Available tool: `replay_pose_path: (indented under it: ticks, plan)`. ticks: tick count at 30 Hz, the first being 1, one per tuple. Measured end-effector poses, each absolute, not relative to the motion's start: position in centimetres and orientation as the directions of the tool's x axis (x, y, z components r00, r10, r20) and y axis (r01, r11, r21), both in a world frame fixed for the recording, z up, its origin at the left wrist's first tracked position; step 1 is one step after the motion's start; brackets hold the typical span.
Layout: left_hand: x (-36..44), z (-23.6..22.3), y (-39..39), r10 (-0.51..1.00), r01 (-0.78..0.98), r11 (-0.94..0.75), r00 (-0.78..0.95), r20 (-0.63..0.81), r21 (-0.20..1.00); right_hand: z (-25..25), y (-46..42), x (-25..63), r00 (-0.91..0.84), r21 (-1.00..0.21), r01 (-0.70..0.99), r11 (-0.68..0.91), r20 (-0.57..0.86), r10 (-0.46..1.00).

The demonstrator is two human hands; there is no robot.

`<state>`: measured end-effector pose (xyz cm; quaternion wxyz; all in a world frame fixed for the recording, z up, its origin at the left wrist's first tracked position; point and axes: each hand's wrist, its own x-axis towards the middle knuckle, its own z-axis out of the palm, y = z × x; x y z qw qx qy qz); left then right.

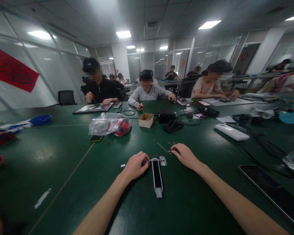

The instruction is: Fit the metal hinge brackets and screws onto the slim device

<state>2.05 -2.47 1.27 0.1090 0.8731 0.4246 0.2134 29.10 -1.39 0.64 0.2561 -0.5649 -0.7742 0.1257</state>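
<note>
A narrow metal bracket with a black strip (157, 176) lies on the green table (63, 156) in front of me, its silver hinged end pointing away. My left hand (135, 164) is curled and pinches the bracket's far left end. My right hand (185, 155) rests on the table just right of the bracket, fingers closed on a small dark thing (171, 151) I cannot make out.
A small cardboard box (146, 119), a plastic bag with red parts (110, 125), black gear with cables (172, 119), a white bar (232, 132) and a phone (96, 138) lie further out. A dark tablet (271, 192) sits at my right. Three people work across the table.
</note>
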Motion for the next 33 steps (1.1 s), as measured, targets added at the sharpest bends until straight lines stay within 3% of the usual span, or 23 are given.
replay_pose_path:
  ticks: [9, 15, 33]
  plan:
    - [2.1, 1.1, -2.4, 0.791, 0.703, -0.611, 0.548, 0.271, 0.363, 2.1, -3.5, 26.8, -0.308, -0.614, 0.694, 0.377, 0.22, 0.926]
    - [2.1, 1.2, -2.4, 0.791, 0.7, -0.611, 0.549, 0.268, 0.369, 2.0, -4.1, 26.0, -0.392, -0.615, 0.662, 0.429, 0.204, 0.897]
    - [2.0, 1.1, -2.4, 0.787, 0.699, -0.618, 0.551, 0.278, 0.36, 2.2, -4.4, 25.7, -0.393, -0.635, 0.656, 0.408, 0.173, 0.903]
